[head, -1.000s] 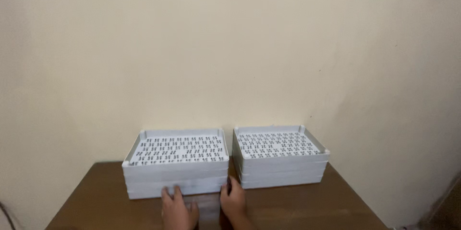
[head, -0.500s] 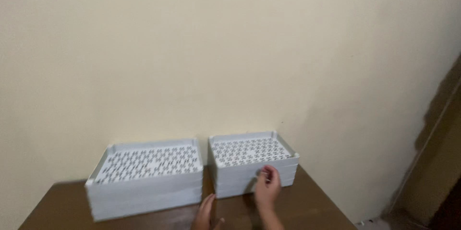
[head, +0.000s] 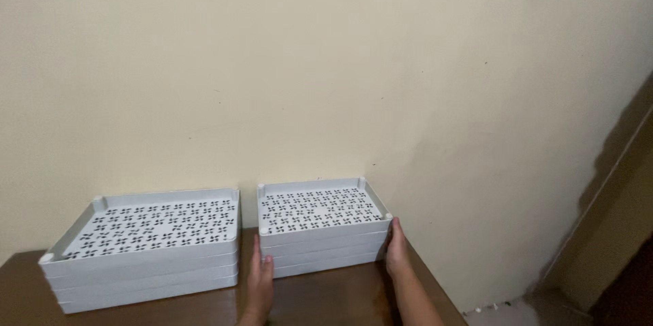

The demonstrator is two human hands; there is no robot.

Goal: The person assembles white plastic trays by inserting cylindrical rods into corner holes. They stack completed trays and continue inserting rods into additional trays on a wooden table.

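Two stacks of pale grey perforated trays stand side by side on a dark brown wooden table [head: 326, 299], pushed back against a cream wall [head: 326, 60]. The right stack of trays [head: 321, 227] is the narrower one, several trays deep, with a patterned, pierced floor on top. The left stack of trays [head: 146, 248] is wider and sits just beside it, a slim gap between them.

The left hand [head: 260, 278] lies flat against the near left corner of the right stack, fingers pointing up along its side, reaching into that gap. The right hand [head: 396, 248] presses against the near right corner, fingers curled on the end wall. The grip of both hands is a flat clasp on the right stack from either side, not a clenched fist; whether the stack has left the table cannot be told.

A second ago both hands rested low at the front of the left stack and at the gap. Half a second ago the right hand had come onto the front of the right stack while the left hand hung near the table edge. Now they bracket the right stack, so attention has passed from the left stack to the right one. The view has also swung right, showing a dark brown patch [head: 622, 163] along the far right of the wall
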